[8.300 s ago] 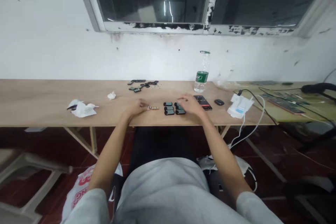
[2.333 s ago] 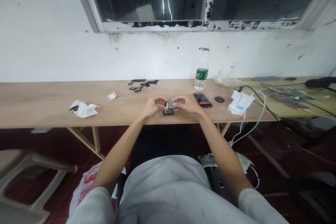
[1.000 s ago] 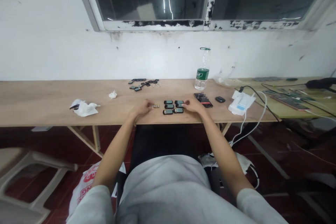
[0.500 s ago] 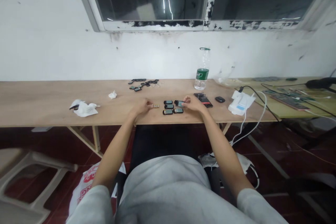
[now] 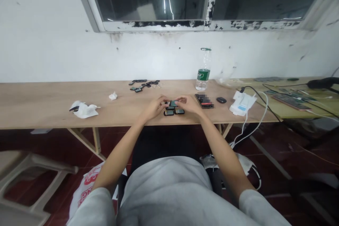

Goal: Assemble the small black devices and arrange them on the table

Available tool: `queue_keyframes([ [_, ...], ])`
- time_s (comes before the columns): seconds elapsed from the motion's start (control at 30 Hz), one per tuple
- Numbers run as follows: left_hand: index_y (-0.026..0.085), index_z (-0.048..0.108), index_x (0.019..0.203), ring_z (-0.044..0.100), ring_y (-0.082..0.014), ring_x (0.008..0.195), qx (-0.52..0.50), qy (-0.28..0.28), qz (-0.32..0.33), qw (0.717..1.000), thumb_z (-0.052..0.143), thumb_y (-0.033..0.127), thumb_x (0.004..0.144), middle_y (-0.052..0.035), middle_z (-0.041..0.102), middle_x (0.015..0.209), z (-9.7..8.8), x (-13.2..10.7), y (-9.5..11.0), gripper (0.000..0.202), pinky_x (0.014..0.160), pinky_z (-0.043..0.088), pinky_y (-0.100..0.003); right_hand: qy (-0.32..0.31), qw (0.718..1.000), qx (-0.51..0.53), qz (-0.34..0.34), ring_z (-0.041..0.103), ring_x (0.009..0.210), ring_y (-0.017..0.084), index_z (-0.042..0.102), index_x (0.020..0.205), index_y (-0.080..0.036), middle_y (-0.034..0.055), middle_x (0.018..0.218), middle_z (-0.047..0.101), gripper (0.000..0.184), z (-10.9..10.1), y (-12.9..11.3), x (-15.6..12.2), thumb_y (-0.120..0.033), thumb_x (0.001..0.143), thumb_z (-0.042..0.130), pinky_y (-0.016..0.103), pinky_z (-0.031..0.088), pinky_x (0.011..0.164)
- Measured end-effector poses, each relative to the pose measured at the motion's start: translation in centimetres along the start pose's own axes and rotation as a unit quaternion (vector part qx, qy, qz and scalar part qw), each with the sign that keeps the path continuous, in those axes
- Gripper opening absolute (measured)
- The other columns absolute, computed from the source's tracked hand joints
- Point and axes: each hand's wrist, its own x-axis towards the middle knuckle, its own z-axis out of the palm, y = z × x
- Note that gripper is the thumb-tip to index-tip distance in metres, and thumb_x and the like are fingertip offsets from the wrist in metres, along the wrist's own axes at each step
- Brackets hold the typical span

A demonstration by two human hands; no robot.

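Half a sec ago the hands were apart; now they've come together. L hand [image 5: 155,107] has left its spot on the pale wooden table [image 5: 39,102] and swung in, fingertips closed on the left end of a small dark rectangular module with a teal face [image 5: 173,103]. The row of tiny beige bits it rested by is now hidden. R hand [image 5: 189,104] has lifted that module off the back of the group and pinches its other end, so both grips are clenched on the one piece. It's held just above the other matching modules [image 5: 168,113], two showing plainly near the table's front edge. Room-wise, L to R: crumpled white tissue [image 5: 83,109] well off left, small white wad [image 5: 113,95] and a scatter of dark parts [image 5: 144,85] further back, bare wood btw them and the hands. Right side's tighter: black phone [image 5: 203,100] just beside the R hand, clear plastic bottle w/ green label [image 5: 203,74] behind it, small black oval thing [image 5: 221,100], then white charger block [image 5: 241,105] w/ cables trailing over the edge.
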Motion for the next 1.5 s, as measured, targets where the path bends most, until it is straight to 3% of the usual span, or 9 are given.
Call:
queue_keyframes([
  [0.33, 0.019, 0.077, 0.109, 0.068, -0.0260, 0.103, 0.005, 0.027, -0.031, 0.999, 0.063, 0.033, 0.093, -0.0110, 0.070, 0.117, 0.8, 0.0, -0.6, 0.026, 0.093, 0.057, -0.039, -0.011, 0.999, 0.036, 0.014, 0.074, 0.083, 0.021, 0.073, 0.097, -0.014, 0.0093, 0.091, 0.076, 0.018, 0.4, 0.5, 0.2, -0.026, 0.084, 0.079, 0.033, 0.064, 0.077],
  [0.57, 0.019, 0.082, 0.095, 0.071, -0.0316, 0.110, -0.110, 0.056, -0.113, 0.986, 0.075, 0.034, 0.082, -0.0096, 0.078, 0.115, 1.4, -0.1, -0.8, 0.021, 0.102, 0.056, -0.046, -0.024, 1.000, 0.005, 0.006, 0.074, 0.084, 0.021, 0.075, 0.097, -0.015, 0.0087, 0.094, 0.078, 0.018, 0.1, -0.1, -0.1, -0.026, 0.083, 0.079, 0.030, 0.062, 0.075],
  [0.83, 0.016, 0.076, 0.081, 0.076, -0.0297, 0.087, -0.260, 0.088, -0.214, 0.937, 0.091, 0.028, 0.055, -0.0095, 0.079, 0.087, 1.4, 0.0, -0.4, 0.033, 0.084, 0.061, -0.042, -0.058, 0.998, 0.006, -0.014, 0.073, 0.086, 0.020, 0.077, 0.101, -0.015, 0.0083, 0.095, 0.078, 0.021, -0.3, -0.5, -0.4, -0.027, 0.083, 0.077, 0.028, 0.060, 0.075],
  [0.93, 0.016, 0.074, 0.086, 0.075, -0.0288, 0.086, -0.274, 0.076, -0.227, 0.931, 0.092, 0.029, 0.053, -0.0081, 0.078, 0.085, 1.2, 0.0, -0.2, 0.039, 0.082, 0.060, -0.041, -0.076, 0.996, 0.035, -0.007, 0.073, 0.087, 0.020, 0.076, 0.101, -0.015, 0.0079, 0.096, 0.078, 0.024, -0.2, -0.4, -0.3, -0.028, 0.081, 0.079, 0.029, 0.061, 0.078],
  [1.07, 0.017, 0.074, 0.098, 0.072, -0.0270, 0.097, -0.204, 0.089, -0.156, 0.962, 0.083, 0.037, 0.071, -0.0091, 0.077, 0.100, 1.5, 0.1, -0.3, 0.035, 0.085, 0.059, -0.038, -0.041, 0.994, 0.099, 0.030, 0.073, 0.083, 0.019, 0.074, 0.098, -0.016, 0.0074, 0.096, 0.077, 0.022, -0.1, 0.4, 0.3, -0.029, 0.081, 0.081, 0.031, 0.063, 0.079],
  [1.17, 0.018, 0.075, 0.107, 0.069, -0.0259, 0.103, -0.106, 0.104, -0.089, 0.985, 0.074, 0.035, 0.083, -0.0102, 0.072, 0.113, 2.5, 0.1, -0.2, 0.030, 0.085, 0.057, -0.036, 0.006, 0.996, 0.069, 0.048, 0.071, 0.071, 0.016, 0.072, 0.099, -0.014, 0.0078, 0.093, 0.076, 0.016, -0.4, 1.7, 0.9, -0.022, 0.085, 0.076, 0.029, 0.061, 0.072],
  [1.27, 0.020, 0.077, 0.106, 0.067, -0.0264, 0.107, -0.009, 0.036, -0.042, 0.998, 0.067, 0.032, 0.091, -0.0091, 0.072, 0.114, 3.9, -0.2, 0.5, 0.021, 0.095, 0.051, -0.039, 0.034, 0.998, -0.017, 0.052, 0.069, 0.066, 0.014, 0.073, 0.099, -0.011, 0.0078, 0.088, 0.075, 0.013, -1.3, 3.4, 1.4, -0.015, 0.087, 0.069, 0.025, 0.057, 0.067],
  [1.37, 0.023, 0.077, 0.110, 0.060, -0.0295, 0.120, 0.105, -0.059, -0.001, 0.993, 0.063, 0.031, 0.097, -0.0078, 0.072, 0.120, 5.4, -0.7, 1.9, 0.021, 0.105, 0.041, -0.045, 0.035, 0.993, -0.095, 0.058, 0.068, 0.066, 0.015, 0.075, 0.099, -0.010, 0.0071, 0.081, 0.075, 0.015, -2.4, 4.8, 1.7, -0.015, 0.087, 0.067, 0.023, 0.053, 0.065],
  [1.5, 0.022, 0.075, 0.114, 0.059, -0.0282, 0.121, 0.178, -0.106, 0.011, 0.978, 0.054, 0.031, 0.103, -0.0088, 0.070, 0.125, 6.5, -1.0, 3.2, 0.026, 0.105, 0.037, -0.045, 0.010, 0.984, -0.158, 0.078, 0.069, 0.073, 0.017, 0.078, 0.099, -0.011, 0.0071, 0.081, 0.077, 0.017, -3.1, 5.9, 1.7, -0.018, 0.088, 0.067, 0.023, 0.053, 0.069],
])
